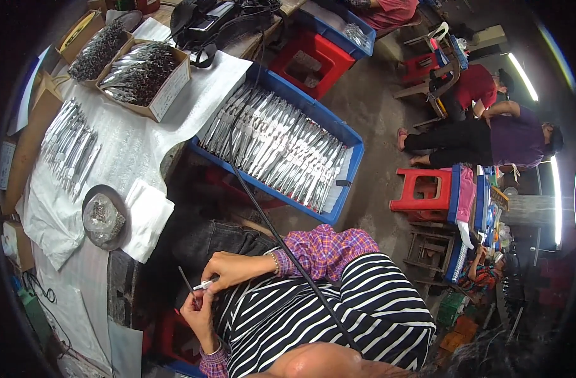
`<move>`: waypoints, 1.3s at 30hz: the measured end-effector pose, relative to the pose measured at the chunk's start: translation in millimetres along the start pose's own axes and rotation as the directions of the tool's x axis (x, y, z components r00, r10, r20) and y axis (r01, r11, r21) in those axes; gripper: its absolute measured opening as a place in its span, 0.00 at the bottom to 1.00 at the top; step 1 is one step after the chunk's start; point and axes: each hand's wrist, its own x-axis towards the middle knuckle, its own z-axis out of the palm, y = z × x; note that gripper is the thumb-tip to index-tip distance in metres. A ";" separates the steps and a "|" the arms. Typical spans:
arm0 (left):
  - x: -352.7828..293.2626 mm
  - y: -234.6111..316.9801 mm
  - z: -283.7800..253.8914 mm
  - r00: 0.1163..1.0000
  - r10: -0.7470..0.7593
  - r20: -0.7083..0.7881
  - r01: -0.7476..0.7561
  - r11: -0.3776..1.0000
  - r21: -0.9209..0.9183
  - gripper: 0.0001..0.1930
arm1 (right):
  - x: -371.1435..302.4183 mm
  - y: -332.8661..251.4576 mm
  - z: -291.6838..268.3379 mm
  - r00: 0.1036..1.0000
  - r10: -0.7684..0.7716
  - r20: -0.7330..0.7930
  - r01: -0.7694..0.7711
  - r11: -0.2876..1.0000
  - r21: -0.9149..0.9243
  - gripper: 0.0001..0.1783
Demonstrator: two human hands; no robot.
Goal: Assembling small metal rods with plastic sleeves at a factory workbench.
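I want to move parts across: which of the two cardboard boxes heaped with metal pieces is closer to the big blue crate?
The box with the pale side wall and shinier pieces; the other's darker heap lies farther from the crate.

Near, a thin rod looks dull metal, the checked sleeve wrinkled cloth. Silver pieces of glossy metal fill a smooth blue plastic tub; left, white sheeting is crinkled, a far box matt cardboard.

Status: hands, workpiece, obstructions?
Left bare hand pinching thin, dark, straight rod. Right bare hand pinching small white piece. Long black cable crosses view, clear of both hands.
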 end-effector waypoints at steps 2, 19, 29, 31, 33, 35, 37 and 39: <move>0.5 2.8 1.0 1.000 0.002 -0.003 -0.002 1.000 -0.001 0.04 | -0.3 -3.8 -1.9 1.000 0.022 0.022 -0.023 0.999 0.026 0.15; -1.8 4.4 -0.8 0.998 -0.019 -0.061 0.026 0.992 0.122 0.04 | 4.3 -4.2 1.5 0.998 0.054 0.027 -0.054 0.998 0.012 0.16; 6.3 14.0 3.9 0.988 -0.146 -0.058 0.127 0.962 -0.243 0.06 | -2.5 -5.4 -9.1 0.919 0.395 -0.006 -0.365 0.855 0.367 0.14; 5.6 12.1 1.5 0.976 -0.217 -0.024 0.193 0.907 -0.373 0.06 | -1.4 -4.5 -11.6 0.904 0.428 0.011 -0.397 0.828 0.396 0.14; 6.1 6.1 2.5 0.966 -0.254 -0.046 0.203 0.858 -0.472 0.06 | -0.3 -0.4 -11.5 0.899 0.437 0.031 -0.417 0.831 0.368 0.14; 6.9 -1.5 0.8 0.965 -0.257 -0.046 0.201 0.844 -0.497 0.07 | 1.9 -3.3 -11.1 0.897 0.440 0.038 -0.425 0.836 0.347 0.14; 7.7 -3.6 -0.9 0.966 -0.257 -0.036 0.202 0.831 -0.519 0.07 | 2.5 -4.8 -10.6 0.894 0.447 0.034 -0.432 0.841 0.326 0.14; 8.6 -2.4 -2.0 0.964 -0.264 -0.022 0.211 0.817 -0.537 0.07 | 1.7 -5.0 -10.1 0.875 0.482 0.041 -0.465 0.815 0.345 0.14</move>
